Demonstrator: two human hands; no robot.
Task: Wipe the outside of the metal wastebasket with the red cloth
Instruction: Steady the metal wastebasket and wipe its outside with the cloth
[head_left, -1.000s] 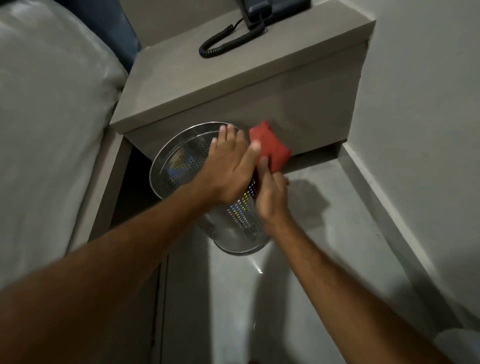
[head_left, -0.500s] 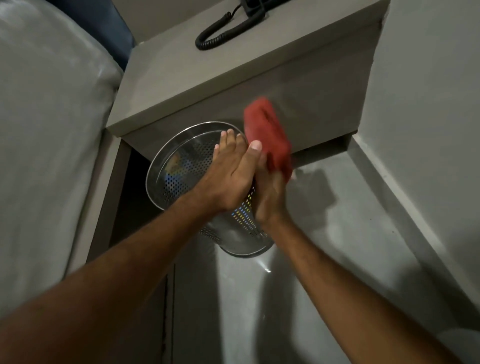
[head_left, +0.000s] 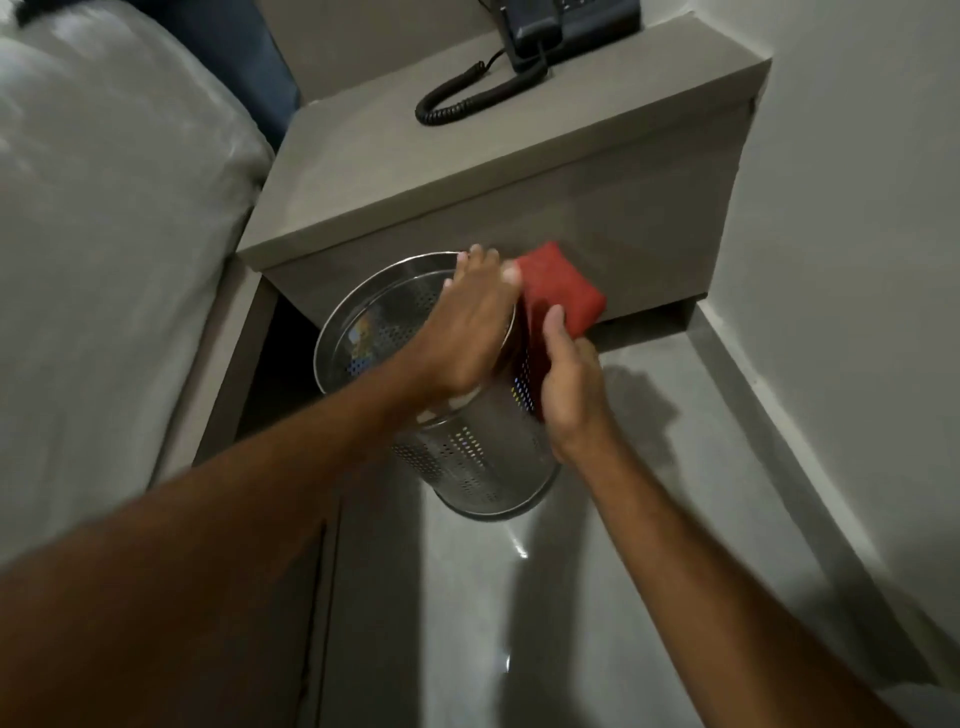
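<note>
A perforated metal wastebasket stands on the grey floor, partly tucked under the nightstand. My left hand lies over its rim at the right side, fingers reaching past the edge and holding it steady. My right hand presses the red cloth against the basket's outer right wall, near the top. The cloth's upper part sticks up above the rim, close to the nightstand's front. Some scraps show inside the basket.
A grey nightstand overhangs the basket, with a dark telephone and its coiled cord on top. A bed with a pale cover fills the left. A wall with a skirting ledge runs along the right.
The red cloth has shifted on the basket's right side, from raised upright half a second ago to lower against the wall. My left hand stays on the rim.
</note>
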